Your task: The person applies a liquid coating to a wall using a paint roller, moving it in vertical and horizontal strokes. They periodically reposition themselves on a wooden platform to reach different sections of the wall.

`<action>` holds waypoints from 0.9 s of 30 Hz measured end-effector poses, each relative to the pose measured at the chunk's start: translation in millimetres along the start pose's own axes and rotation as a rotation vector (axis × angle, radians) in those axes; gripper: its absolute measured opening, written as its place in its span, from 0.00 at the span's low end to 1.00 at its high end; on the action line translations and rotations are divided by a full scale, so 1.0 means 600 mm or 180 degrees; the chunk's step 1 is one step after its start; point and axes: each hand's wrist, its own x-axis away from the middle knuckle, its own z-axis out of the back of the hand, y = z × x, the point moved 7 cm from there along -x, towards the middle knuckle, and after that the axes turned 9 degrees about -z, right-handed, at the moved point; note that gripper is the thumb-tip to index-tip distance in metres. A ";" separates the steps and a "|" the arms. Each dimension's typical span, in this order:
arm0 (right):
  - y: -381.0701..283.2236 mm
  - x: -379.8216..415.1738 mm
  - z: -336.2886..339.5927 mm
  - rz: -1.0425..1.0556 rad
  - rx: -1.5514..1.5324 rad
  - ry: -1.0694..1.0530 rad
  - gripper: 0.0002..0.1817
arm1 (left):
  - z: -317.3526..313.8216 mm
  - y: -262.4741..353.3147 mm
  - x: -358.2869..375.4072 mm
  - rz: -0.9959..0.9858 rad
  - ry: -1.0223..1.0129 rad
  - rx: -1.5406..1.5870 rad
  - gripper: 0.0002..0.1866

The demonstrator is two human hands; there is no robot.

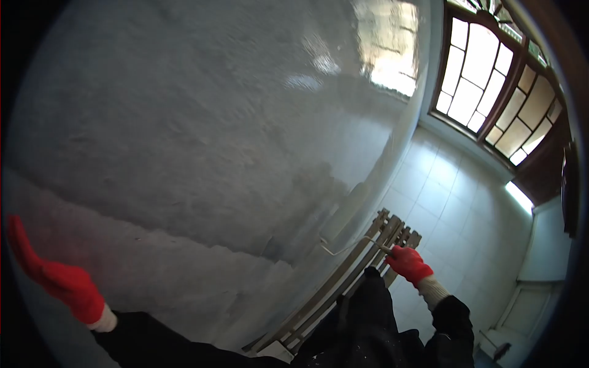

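My right hand, in a red glove with a cream cuff, is closed around the handle of a paint roller. The roller's bent wire frame reaches left to the grey wall, where its pale head blends into the surface. Far to the left, my left hand, also red-gloved, is stretched out with its fingers extended, seen edge-on beside the wall. A darker band with an uneven lower edge runs across the wall, and its upper right part shines and reflects the window.
A slatted wooden bench stands along the wall, under my dark-clothed legs. Beyond it lies a pale tiled floor. A brown-framed window is at the upper right, and a white cabinet-like panel at the lower right.
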 end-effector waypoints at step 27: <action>0.016 -0.145 -0.341 -0.0010 -0.0027 -0.0340 0.20 | -0.033 0.043 -0.017 -0.0060 -0.0177 -0.0249 0.32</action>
